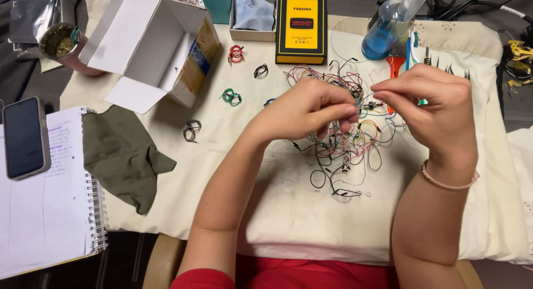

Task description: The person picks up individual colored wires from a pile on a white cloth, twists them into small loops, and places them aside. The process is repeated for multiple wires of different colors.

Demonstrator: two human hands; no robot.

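Left hand: the left hand (305,108) is hovering at centre frame, its fingers pinching narrowly onto thin strands pulled up from the wire tangle (344,139).
Right hand: the right hand (438,108) is hovering right of centre, its fingertips closing tightly on the same strands, nearly meeting the left fingertips; a thin bracelet (447,182) is circling its wrist.
Wire tangle: a loose heap of red, yellow, green, blue and black jumper wires with small dark connectors is lying on the cream cloth (288,211), directly beneath and between the two hands.
Coiled wires: small bundled loops are lying well apart from the heap to its left: a red coil (236,54), a black coil (261,71), a green coil (231,96) and a dark coil (192,130).
Upper centre: a yellow-and-black box (301,27) is standing beside a small open box holding pale blue cloth (254,14).
Upper left: an open white cardboard box (155,45) is lying tipped on its side, near a round pot (60,44).
Left edge: a phone (25,137) is resting on a spiral notebook (50,211), just beside an olive cloth (125,153).
Upper right: a clear bottle with blue liquid (386,28) is leaning near a red-handled tool (395,67).
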